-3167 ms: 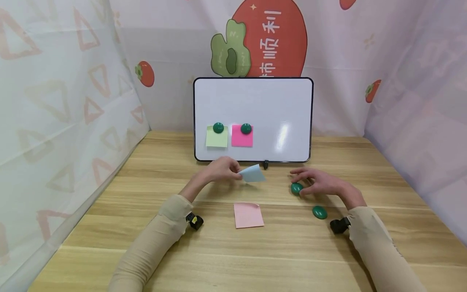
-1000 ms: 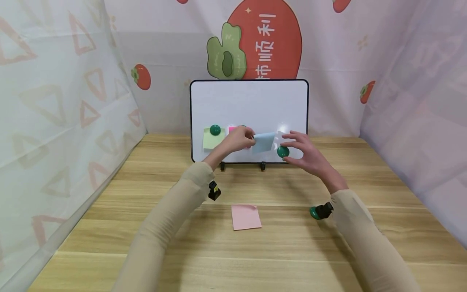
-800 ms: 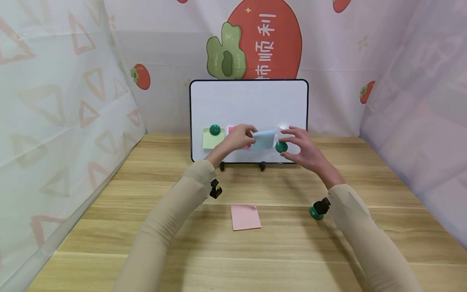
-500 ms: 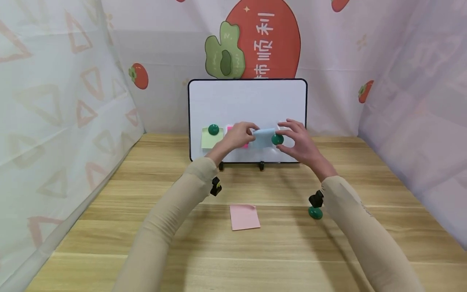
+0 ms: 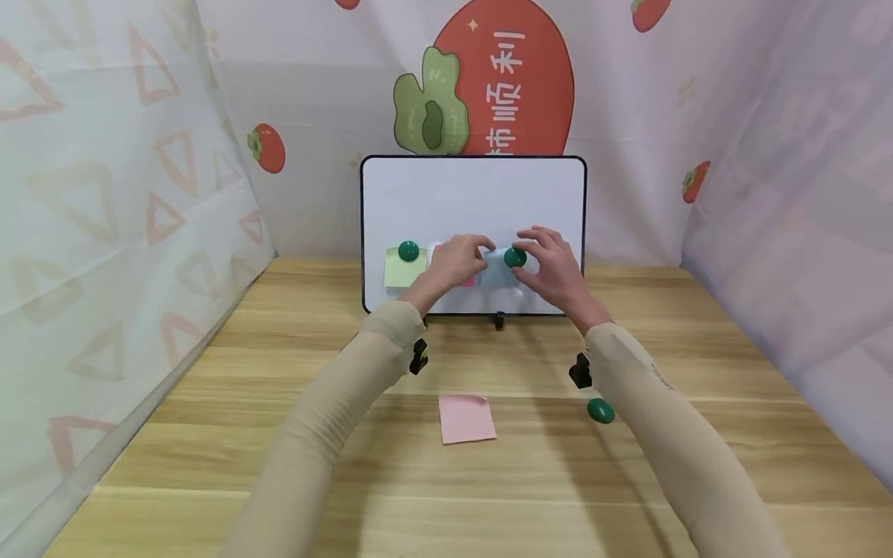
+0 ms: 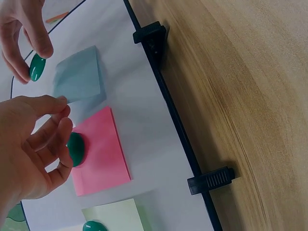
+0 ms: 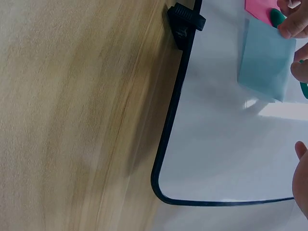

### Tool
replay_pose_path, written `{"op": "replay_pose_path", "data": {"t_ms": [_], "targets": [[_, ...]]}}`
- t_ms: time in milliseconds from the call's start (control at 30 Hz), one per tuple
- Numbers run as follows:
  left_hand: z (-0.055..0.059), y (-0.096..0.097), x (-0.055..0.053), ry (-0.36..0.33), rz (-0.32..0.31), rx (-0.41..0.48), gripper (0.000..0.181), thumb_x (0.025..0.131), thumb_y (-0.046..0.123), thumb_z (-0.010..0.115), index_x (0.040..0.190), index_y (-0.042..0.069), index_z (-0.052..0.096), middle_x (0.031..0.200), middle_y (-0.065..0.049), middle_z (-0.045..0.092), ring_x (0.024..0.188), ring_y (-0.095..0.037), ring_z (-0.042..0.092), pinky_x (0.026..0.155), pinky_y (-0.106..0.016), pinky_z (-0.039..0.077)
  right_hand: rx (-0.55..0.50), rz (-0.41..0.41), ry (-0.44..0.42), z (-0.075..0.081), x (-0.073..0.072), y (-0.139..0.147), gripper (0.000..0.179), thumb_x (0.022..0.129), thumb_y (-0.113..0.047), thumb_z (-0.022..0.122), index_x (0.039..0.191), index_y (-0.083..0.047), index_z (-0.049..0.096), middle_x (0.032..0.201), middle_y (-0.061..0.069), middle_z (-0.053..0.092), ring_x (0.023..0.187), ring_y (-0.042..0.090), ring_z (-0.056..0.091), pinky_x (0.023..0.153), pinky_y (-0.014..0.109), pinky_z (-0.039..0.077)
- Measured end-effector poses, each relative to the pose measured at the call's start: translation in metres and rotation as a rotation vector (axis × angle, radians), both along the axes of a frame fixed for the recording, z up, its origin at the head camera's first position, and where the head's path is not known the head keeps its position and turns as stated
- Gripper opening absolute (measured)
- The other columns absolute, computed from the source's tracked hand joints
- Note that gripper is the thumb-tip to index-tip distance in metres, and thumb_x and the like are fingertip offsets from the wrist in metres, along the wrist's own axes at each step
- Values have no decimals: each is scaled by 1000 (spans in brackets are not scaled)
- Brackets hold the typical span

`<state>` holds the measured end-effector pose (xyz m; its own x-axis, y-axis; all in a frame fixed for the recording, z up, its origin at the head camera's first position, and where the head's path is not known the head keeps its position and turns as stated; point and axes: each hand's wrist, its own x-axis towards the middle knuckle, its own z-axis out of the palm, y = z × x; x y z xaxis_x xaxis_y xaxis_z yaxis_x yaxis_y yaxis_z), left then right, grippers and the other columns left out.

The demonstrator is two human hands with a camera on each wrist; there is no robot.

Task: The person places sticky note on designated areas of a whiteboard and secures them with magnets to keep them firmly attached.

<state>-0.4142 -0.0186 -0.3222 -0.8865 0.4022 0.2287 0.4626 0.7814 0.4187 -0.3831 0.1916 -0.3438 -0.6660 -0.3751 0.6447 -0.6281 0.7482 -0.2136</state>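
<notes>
Head view, just below the top half: the left hand [image 5: 456, 262] pinches an edge of a pale blue square paper note [image 5: 498, 273] in front of a white, black-rimmed whiteboard [image 5: 474, 198]. Beside it, the right hand [image 5: 554, 270] pinches a glossy green dome-shaped magnet [image 5: 515, 257] between thumb and fingers; in the left wrist view, upper left, that magnet stands apart from the blue note.

Four notes can be counted: the blue one; a light green square note [image 5: 399, 273] at the board's lower left; a bright pink square note [image 6: 103, 154] next to it; and a pale pink square note [image 5: 467, 420] on the table, lower centre, its upper right corner curling. Magnets number four too: the held one, one on the light green note, one on the bright pink, one on the table at lower right.

In the head view the left hand hides most of the bright pink note. The right wrist view cuts the right hand at its right edge. Whether the blue note touches the board is hard to tell.

The table [image 5: 418, 504] is pale wood-grain; white printed cloth [image 5: 321, 201] hangs around it.
</notes>
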Motion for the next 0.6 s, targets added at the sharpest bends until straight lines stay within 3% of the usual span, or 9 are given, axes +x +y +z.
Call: {"op": "replay_pose_path", "data": {"t_ms": [333,600], "targets": [[-1,3,-4,84,59,-36,31,93,19,64,124,20,67,102,1,75,82,-15,68,66,-33,52,-17,-88,22,-5,-13,-14,40,84,-15,80,120,-2,68,134,15,59,133,35,45,105,57,39],[-6,2,-5,83,92,-20,28,94,23,66,121,18,67,103,1,74,83,-16,68,71,-34,53,-14,-162,-15,-8,-19,-26,40,87,-17,77,122,-2,67,136,13,57,131,34,46,103,54,39]]}}
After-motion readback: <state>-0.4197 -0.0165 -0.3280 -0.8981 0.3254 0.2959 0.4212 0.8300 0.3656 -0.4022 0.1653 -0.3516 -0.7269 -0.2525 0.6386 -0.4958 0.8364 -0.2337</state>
